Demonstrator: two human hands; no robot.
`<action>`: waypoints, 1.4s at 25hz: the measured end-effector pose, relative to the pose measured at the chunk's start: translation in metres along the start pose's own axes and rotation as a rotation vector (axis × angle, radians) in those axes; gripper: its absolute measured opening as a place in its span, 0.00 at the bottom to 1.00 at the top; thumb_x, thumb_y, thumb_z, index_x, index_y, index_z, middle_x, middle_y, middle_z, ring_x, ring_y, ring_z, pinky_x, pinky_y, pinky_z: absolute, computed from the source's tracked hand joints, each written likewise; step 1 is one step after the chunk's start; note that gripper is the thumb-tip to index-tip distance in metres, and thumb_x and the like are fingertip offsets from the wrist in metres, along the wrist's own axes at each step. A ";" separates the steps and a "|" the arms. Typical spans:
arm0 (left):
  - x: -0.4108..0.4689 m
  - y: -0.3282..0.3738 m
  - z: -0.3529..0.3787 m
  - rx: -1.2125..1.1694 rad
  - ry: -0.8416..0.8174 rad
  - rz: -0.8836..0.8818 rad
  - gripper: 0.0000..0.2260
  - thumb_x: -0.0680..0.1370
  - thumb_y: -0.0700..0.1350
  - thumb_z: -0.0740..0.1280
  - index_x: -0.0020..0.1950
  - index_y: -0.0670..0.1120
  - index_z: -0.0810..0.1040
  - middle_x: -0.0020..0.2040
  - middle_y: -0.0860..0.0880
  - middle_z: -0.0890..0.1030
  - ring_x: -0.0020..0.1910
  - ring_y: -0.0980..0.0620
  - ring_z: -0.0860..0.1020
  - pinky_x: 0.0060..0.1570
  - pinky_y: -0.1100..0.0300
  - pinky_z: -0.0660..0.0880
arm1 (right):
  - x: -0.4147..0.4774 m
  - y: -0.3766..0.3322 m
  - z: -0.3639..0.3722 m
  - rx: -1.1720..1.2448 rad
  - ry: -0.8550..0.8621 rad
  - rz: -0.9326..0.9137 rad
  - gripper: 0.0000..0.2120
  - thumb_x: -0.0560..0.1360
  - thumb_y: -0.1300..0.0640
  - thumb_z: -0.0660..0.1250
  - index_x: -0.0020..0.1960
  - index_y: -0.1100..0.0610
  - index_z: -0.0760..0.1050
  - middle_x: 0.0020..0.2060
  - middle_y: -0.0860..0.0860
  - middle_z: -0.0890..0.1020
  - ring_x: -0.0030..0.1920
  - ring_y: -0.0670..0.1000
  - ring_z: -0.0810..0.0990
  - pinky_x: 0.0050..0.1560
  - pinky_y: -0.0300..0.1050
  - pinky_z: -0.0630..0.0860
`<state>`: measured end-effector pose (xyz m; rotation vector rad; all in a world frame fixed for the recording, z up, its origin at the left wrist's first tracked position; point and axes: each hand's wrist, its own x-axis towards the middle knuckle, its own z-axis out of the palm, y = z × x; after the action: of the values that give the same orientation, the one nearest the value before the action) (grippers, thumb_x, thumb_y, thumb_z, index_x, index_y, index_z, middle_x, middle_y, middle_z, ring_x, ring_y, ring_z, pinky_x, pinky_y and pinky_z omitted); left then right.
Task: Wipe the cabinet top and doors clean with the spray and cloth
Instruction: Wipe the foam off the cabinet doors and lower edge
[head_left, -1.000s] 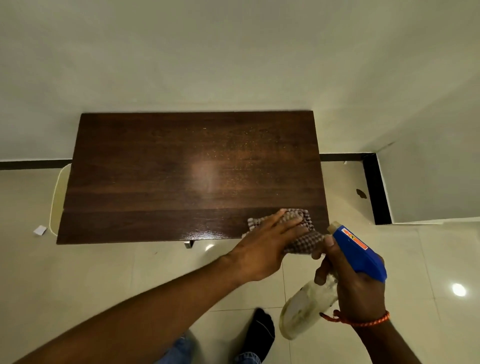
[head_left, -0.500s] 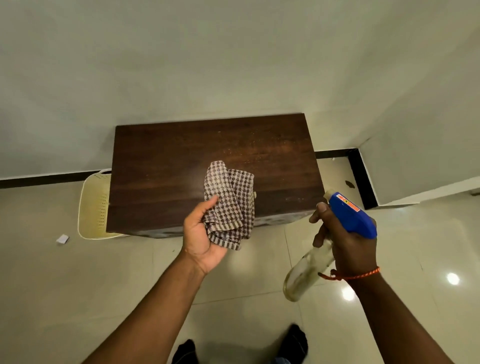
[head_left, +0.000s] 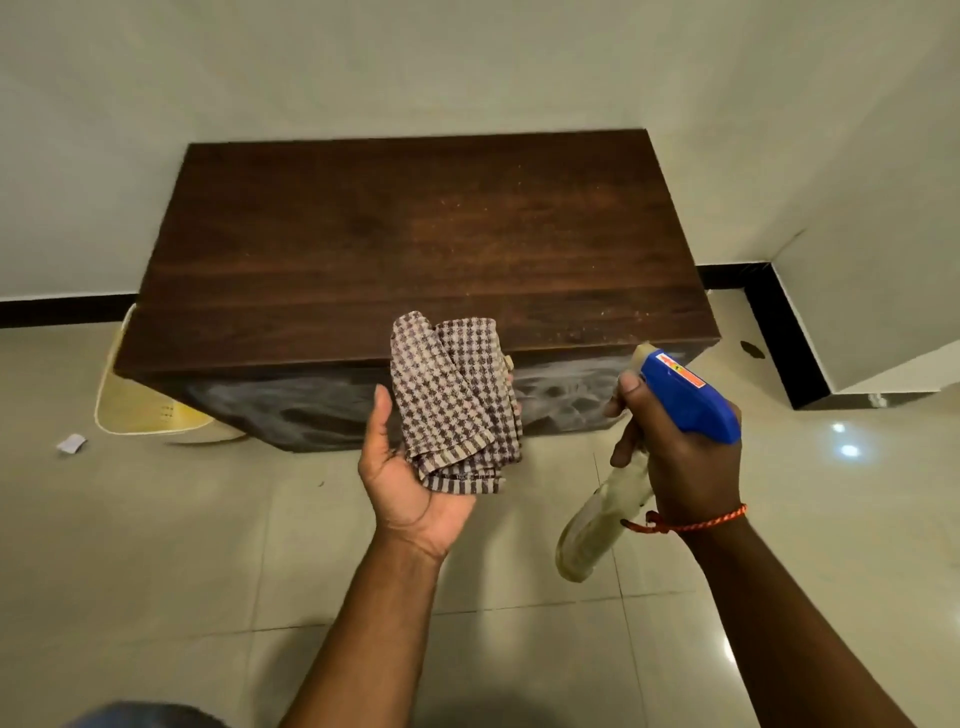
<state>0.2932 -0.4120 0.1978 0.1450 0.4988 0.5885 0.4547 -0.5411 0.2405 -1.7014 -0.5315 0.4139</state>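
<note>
A low dark wooden cabinet (head_left: 415, 244) stands against the wall, its top speckled with fine droplets toward the right. Its front doors (head_left: 291, 410) show whitish smears. My left hand (head_left: 410, 483) is palm up in front of the cabinet and holds a folded brown-and-cream checked cloth (head_left: 452, 400), lifted off the surface. My right hand (head_left: 680, 457) grips a spray bottle (head_left: 685, 400) with a blue trigger head and a clear body, its nozzle pointing toward the cabinet front's right part.
A cream plastic basket (head_left: 135, 410) sits on the floor behind the cabinet's left end. A scrap of paper (head_left: 71, 444) lies on the glossy tiled floor. A white wall block with black skirting (head_left: 779, 338) stands to the right.
My left hand lifted the cloth from the cabinet's front right edge and turned palm up. I have stepped back, so the cabinet front now shows. The spray bottle stays in my right hand.
</note>
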 end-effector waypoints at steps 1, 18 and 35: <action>0.009 -0.014 -0.017 -0.003 -0.041 0.020 0.35 0.79 0.63 0.62 0.81 0.45 0.64 0.79 0.38 0.66 0.79 0.34 0.62 0.78 0.33 0.53 | 0.000 0.026 0.003 0.009 -0.003 -0.021 0.11 0.77 0.51 0.67 0.42 0.58 0.80 0.35 0.54 0.84 0.23 0.56 0.79 0.29 0.39 0.76; 0.036 -0.091 -0.151 0.043 -0.340 0.258 0.40 0.75 0.65 0.65 0.82 0.46 0.63 0.80 0.39 0.65 0.78 0.35 0.65 0.75 0.32 0.59 | -0.034 0.172 -0.002 0.272 0.230 -0.043 0.05 0.76 0.52 0.73 0.48 0.54 0.80 0.33 0.54 0.84 0.24 0.53 0.77 0.25 0.42 0.76; 0.055 -0.112 -0.140 -0.004 -0.271 0.307 0.32 0.80 0.65 0.58 0.76 0.45 0.73 0.73 0.40 0.75 0.73 0.37 0.72 0.75 0.33 0.61 | -0.023 0.177 -0.038 0.167 0.408 -0.108 0.08 0.77 0.51 0.71 0.45 0.55 0.78 0.31 0.53 0.81 0.25 0.53 0.79 0.27 0.44 0.79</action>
<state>0.3193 -0.4750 0.0230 0.2962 0.2117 0.8555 0.4780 -0.6115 0.0734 -1.5333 -0.2783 0.0264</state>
